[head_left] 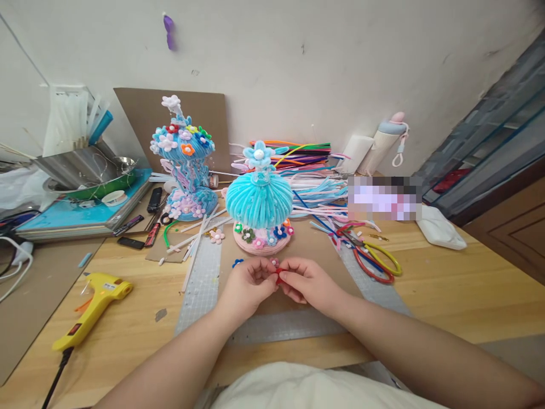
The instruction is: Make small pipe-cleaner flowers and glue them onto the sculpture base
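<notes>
My left hand (249, 286) and my right hand (314, 284) meet over the cardboard, fingertips pinched together on a small red pipe-cleaner piece (279, 274). Fingers cover most of it, so its full shape is hidden. Just beyond them stands a turquoise pipe-cleaner dome (259, 199), topped by a light blue flower (259, 153). Its round pink base (255, 245) carries several small coloured flowers. A dark blue flower (237, 263) lies beside my left hand, and a pink flower (275, 262) shows behind my fingers.
A second decorated pipe-cleaner model (183, 147) stands back left. Yellow glue gun (96, 304) lies left, its cord toward the front edge. Scissors (377, 261) with red and yellow handles rest right. Pipe cleaners (315, 184) are piled behind; a bottle (381, 145) leans near the wall.
</notes>
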The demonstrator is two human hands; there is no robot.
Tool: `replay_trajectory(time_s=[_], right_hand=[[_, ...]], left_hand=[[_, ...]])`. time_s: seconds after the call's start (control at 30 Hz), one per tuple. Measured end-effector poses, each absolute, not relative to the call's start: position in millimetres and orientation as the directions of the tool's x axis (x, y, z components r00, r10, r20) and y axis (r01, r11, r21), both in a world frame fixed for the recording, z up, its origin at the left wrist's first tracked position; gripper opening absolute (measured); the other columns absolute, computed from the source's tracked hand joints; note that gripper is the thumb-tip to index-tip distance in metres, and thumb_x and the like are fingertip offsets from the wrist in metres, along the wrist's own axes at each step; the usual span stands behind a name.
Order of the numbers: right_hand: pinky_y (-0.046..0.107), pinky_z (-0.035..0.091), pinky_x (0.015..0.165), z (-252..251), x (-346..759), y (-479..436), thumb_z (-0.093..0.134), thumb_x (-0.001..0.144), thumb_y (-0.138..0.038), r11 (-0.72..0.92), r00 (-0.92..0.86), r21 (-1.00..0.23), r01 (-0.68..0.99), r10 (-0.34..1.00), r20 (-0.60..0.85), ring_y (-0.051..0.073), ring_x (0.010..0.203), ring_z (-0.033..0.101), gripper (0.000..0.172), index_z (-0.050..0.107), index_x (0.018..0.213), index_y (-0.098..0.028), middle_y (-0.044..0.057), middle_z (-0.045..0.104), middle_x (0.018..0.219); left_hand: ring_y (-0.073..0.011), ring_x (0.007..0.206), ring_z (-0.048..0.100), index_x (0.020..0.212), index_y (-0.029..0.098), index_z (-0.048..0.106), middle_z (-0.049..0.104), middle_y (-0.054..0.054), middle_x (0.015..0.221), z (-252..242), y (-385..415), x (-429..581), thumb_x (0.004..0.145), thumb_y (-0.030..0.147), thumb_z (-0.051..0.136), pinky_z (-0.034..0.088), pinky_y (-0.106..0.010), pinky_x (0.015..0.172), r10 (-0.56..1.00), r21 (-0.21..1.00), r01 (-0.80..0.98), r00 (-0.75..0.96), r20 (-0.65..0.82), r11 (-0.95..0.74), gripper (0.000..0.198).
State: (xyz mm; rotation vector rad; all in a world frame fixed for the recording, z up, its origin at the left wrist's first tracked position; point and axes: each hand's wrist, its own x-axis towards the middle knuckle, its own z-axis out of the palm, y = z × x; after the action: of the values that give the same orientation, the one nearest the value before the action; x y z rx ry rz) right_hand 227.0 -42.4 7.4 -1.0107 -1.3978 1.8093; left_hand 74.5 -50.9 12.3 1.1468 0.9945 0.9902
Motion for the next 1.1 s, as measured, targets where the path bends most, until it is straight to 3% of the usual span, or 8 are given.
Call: replay_trajectory(time_s=[0.23, 0.4, 0.63, 0.73, 0.9, 1.1], right_hand=[[0.014, 0.017, 0.031, 5.5, 225.3, -43.2, 0.056, 0.076, -0.033, -0.359, -0.498, -0.914, -0.189, 0.837, -0.226, 0.002, 0.032, 0.033, 0.020, 0.050, 0.071, -0.015, -0.007, 0.046, 0.046], [0.015, 0.015, 0.030, 3.6, 227.2, -42.0, 0.056, 0.076, -0.031, -0.398, -0.539, -0.895, -0.200, 0.808, -0.239, 0.001, 0.030, 0.030, 0.018, 0.051, 0.070, -0.015, -0.006, 0.049, 0.047], [0.015, 0.015, 0.030, 3.2, 226.3, -41.9, 0.054, 0.076, -0.029, -0.424, -0.548, -0.876, -0.231, 0.800, -0.243, 0.002, 0.030, 0.028, 0.016, 0.049, 0.070, -0.015, -0.007, 0.047, 0.046], [0.015, 0.016, 0.030, 5.3, 225.1, -42.3, 0.051, 0.077, -0.030, -0.377, -0.534, -0.912, -0.163, 0.811, -0.240, 0.002, 0.030, 0.028, 0.016, 0.049, 0.070, -0.016, -0.008, 0.044, 0.044], [0.015, 0.023, 0.033, 7.1, 225.0, -41.8, 0.051, 0.076, -0.027, -0.161, -0.474, -0.985, 0.059, 0.864, -0.169, 0.003, 0.033, 0.032, 0.013, 0.049, 0.068, -0.016, -0.009, 0.040, 0.041], [0.016, 0.024, 0.034, 7.9, 226.3, -38.3, 0.048, 0.078, -0.030, -0.115, -0.393, -0.992, 0.059, 0.910, -0.129, 0.004, 0.035, 0.034, 0.016, 0.048, 0.070, -0.017, -0.008, 0.043, 0.045]], left_hand=[[-0.0104, 0.059, 0.057, 0.068, 0.014, 0.056, 0.059, 0.001, 0.063, 15.9, -52.0, 75.6, 0.065, 0.023, 0.064, 0.045, -0.022, 0.059, 0.968, 0.988, -0.087, 0.227, -0.106, 0.129, 0.013], [-0.0101, 0.057, 0.058, 0.069, 0.014, 0.056, 0.060, 0.001, 0.063, 17.0, -53.2, 77.2, 0.066, 0.023, 0.063, 0.046, -0.023, 0.060, 0.955, 0.983, -0.088, 0.264, -0.133, 0.161, 0.012], [-0.0097, 0.059, 0.056, 0.069, 0.015, 0.055, 0.059, 0.001, 0.063, 12.2, -54.3, 78.0, 0.069, 0.021, 0.059, 0.045, -0.022, 0.060, 0.968, 0.996, -0.033, 0.241, -0.073, 0.083, 0.007], [-0.0097, 0.061, 0.055, 0.070, 0.015, 0.054, 0.058, 0.002, 0.065, 13.3, -54.1, 77.9, 0.069, 0.021, 0.059, 0.045, -0.022, 0.062, 0.969, 0.994, -0.064, 0.234, -0.074, 0.091, 0.008], [-0.0078, 0.058, 0.052, 0.070, 0.014, 0.054, 0.056, 0.002, 0.063, 15.9, -51.6, 76.9, 0.070, 0.025, 0.060, 0.043, -0.020, 0.059, 0.964, 0.988, -0.072, 0.241, -0.115, 0.136, 0.013], [-0.0098, 0.058, 0.057, 0.070, 0.013, 0.054, 0.060, 0.001, 0.066, 14.8, -50.2, 76.9, 0.066, 0.031, 0.065, 0.046, -0.023, 0.060, 0.955, 0.970, -0.102, 0.225, -0.192, 0.219, 0.021]])
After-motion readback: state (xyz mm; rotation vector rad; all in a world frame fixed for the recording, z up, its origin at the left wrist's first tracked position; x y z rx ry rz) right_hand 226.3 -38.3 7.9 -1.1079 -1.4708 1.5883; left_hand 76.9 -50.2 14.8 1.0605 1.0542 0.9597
